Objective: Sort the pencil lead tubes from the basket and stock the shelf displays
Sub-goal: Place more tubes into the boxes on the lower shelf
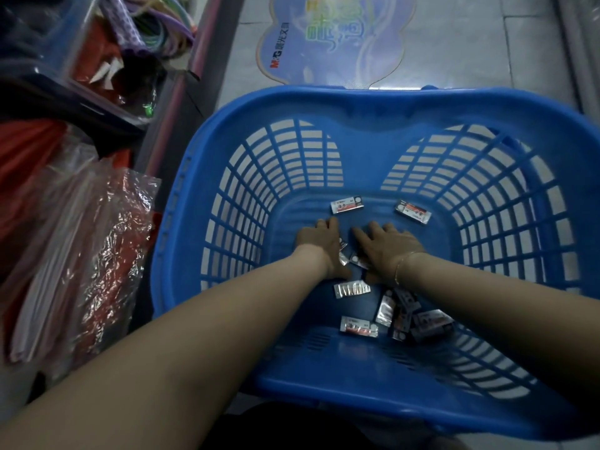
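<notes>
— Head view, biggest thing first: what fills it?

— A blue slatted basket (227, 177) sits on a pale tiled floor (470, 43), with a cloud-shaped printed sign (334, 37) lying flat just beyond its far rim. To the left of the basket lie crinkled clear-wrapped packs (97, 241), and farther back a clear storage bin (65, 53) holds coloured goods.

— And the person?

— Both bare forearms reach down into the basket. The left hand (319, 245) lies palm down on the basket floor, fingers straight and close together. The right hand (386, 245), a thin bracelet (402, 263) at its wrist, lies palm down just beside it, fingers spread. Neither visibly pinches anything.

— Where are the lead tubes?

— All on the basket floor. A few wrapped tubes (349, 258) show between and partly under the two hands. One tube (346, 204) lies just past the left fingertips, another (413, 211) farther right. A single one (352, 289) lies below the wrists, another (358, 326) nearer the body, and a small heap (418, 321) sits beside it under the right forearm.
</notes>
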### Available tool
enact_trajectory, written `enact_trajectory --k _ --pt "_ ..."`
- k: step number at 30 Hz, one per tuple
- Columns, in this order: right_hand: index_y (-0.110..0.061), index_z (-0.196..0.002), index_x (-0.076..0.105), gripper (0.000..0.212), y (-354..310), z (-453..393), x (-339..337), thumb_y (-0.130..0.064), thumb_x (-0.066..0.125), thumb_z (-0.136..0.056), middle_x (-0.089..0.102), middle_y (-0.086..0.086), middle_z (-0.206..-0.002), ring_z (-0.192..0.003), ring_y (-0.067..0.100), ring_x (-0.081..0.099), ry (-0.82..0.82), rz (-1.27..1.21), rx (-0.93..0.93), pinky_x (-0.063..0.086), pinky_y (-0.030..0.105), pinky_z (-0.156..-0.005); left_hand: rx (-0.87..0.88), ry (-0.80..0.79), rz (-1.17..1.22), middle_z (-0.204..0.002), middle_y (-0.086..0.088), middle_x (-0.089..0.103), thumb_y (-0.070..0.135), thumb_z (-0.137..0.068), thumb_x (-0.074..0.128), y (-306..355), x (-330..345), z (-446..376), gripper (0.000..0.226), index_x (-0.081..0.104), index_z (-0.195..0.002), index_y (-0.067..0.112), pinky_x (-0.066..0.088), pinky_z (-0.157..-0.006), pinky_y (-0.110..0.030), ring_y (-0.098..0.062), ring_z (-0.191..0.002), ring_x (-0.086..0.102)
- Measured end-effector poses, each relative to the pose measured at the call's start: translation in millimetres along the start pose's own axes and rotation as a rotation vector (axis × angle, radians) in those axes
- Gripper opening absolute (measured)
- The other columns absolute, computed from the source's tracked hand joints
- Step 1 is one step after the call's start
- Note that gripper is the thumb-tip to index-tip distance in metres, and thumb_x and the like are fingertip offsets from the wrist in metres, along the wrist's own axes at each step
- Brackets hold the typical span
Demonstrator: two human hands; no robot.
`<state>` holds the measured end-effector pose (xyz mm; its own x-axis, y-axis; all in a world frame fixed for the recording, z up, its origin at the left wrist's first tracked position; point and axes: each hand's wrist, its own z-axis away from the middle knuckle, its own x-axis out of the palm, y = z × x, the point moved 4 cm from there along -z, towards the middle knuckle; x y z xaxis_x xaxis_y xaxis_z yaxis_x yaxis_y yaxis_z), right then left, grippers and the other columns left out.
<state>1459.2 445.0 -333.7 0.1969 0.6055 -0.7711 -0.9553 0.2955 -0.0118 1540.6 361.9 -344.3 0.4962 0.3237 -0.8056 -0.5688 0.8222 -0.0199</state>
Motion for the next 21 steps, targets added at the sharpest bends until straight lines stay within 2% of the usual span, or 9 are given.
enact_trajectory --k 2,5,9,13,15,17,18,19,21 --pt "-0.026 -0.14 0.016 0.093 -3.9 -2.9 -0.6 -0.046 0.074 -0.071 0.024 0.013 -0.142 -0.128 0.037 0.031 -0.051 -0.036 0.068 0.044 0.044 -0.087 -0.043 -0.035 0.008 -0.134 -0.012 0.038 0.061 -0.072 0.063 1.1 2.1 -1.3 0.101 0.014 -0.141 0.008 0.048 -0.084 -0.04 -0.029 -0.118 0.048" --pt "-0.027 -0.135 0.02 0.083 -3.8 -4.3 2.8 -0.046 0.072 -0.073 0.018 0.014 -0.146 -0.131 0.04 0.027 -0.115 -0.153 0.198 0.044 0.048 -0.088 -0.019 -0.006 0.016 -0.132 -0.018 0.043 0.035 -0.088 0.057 0.5 1.9 -3.3 0.08 0.006 -0.145 0.014 0.044 -0.078 -0.039 -0.035 -0.112 0.053" --pt "-0.026 -0.132 0.024 0.062 12.8 0.0 10.1 -0.043 0.059 -0.084 0.02 0.016 -0.144 -0.125 0.04 0.034 -0.04 -0.392 0.32 0.043 0.047 -0.091 -0.034 -0.015 0.123 -0.137 -0.022 0.036 0.015 -0.09 0.053 -10.7 2.3 -4.4 0.081 0.0 -0.149 0.027 0.045 -0.079 -0.043 -0.04 -0.113 0.051" --pt "-0.027 -0.137 0.02 0.069 18.7 3.8 10.0 -0.023 0.06 -0.081 0.015 0.017 -0.149 -0.129 0.041 0.032 -0.065 -0.397 0.348 0.043 0.045 -0.092 -0.077 0.031 0.383 -0.137 -0.013 0.044 0.009 -0.088 0.048 -22.9 -3.5 -4.8 0.072 0.015 -0.147 0.032 0.041 -0.081 -0.034 -0.036 -0.116 0.05" --pt "-0.022 -0.139 0.025 0.063 24.0 4.7 -0.3 -0.022 0.056 -0.084 0.027 0.017 -0.144 -0.127 0.039 0.039 -0.056 -0.555 0.401 0.041 0.041 -0.097 -0.176 -0.005 0.651 -0.135 -0.007 0.05 0.008 -0.088 0.049 -30.4 -11.1 -4.7 0.063 0.029 -0.143 0.028 0.043 -0.082 -0.027 -0.031 -0.115 0.055" --pt "-0.01 -0.125 0.045 0.035 34.2 7.6 -17.7 -0.02 0.047 -0.092 0.051 0.012 -0.12 -0.112 0.033 0.054 0.016 -0.847 0.428 0.044 0.032 -0.091 -0.319 -0.054 1.11 -0.111 -0.013 0.063 0.003 -0.088 0.051 -35.6 -21.1 -0.3 0.038 0.047 -0.122 0.019 0.051 -0.063 -0.03 -0.029 -0.083 0.067" --pt "-0.008 -0.106 0.054 0.018 38.9 13.7 -28.2 -0.015 0.042 -0.094 0.056 0.008 -0.096 -0.091 0.029 0.062 0.031 -1.055 0.426 0.049 0.03 -0.077 -0.383 -0.082 1.379 -0.088 -0.016 0.064 -0.002 -0.087 0.05 -35.5 -28.2 7.6 0.025 0.05 -0.105 0.014 0.048 -0.049 -0.026 -0.024 -0.06 0.064" --pt "-0.01 -0.086 0.053 0.017 39.2 25.2 -40.5 -0.01 0.038 -0.094 0.054 0.007 -0.074 -0.063 0.023 0.061 -0.006 -1.313 0.438 0.05 0.026 -0.057 -0.415 -0.117 1.607 -0.069 -0.014 0.06 -0.005 -0.086 0.05 -34.5 -37.6 19.8 0.018 0.047 -0.092 0.012 0.039 -0.038 -0.02 -0.017 -0.045 0.055" --pt "-0.012 -0.075 0.044 0.016 33.3 56.0 -67.1 -0.001 0.035 -0.083 0.04 0.009 -0.057 -0.036 0.019 0.046 -0.093 -1.895 0.473 0.037 0.015 -0.037 -0.395 -0.186 1.901 -0.057 -0.004 0.05 -0.003 -0.086 0.048 -30.2 -63.1 54.8 0.014 0.047 -0.081 0.009 0.024 -0.028 -0.012 -0.005 -0.034 0.041"
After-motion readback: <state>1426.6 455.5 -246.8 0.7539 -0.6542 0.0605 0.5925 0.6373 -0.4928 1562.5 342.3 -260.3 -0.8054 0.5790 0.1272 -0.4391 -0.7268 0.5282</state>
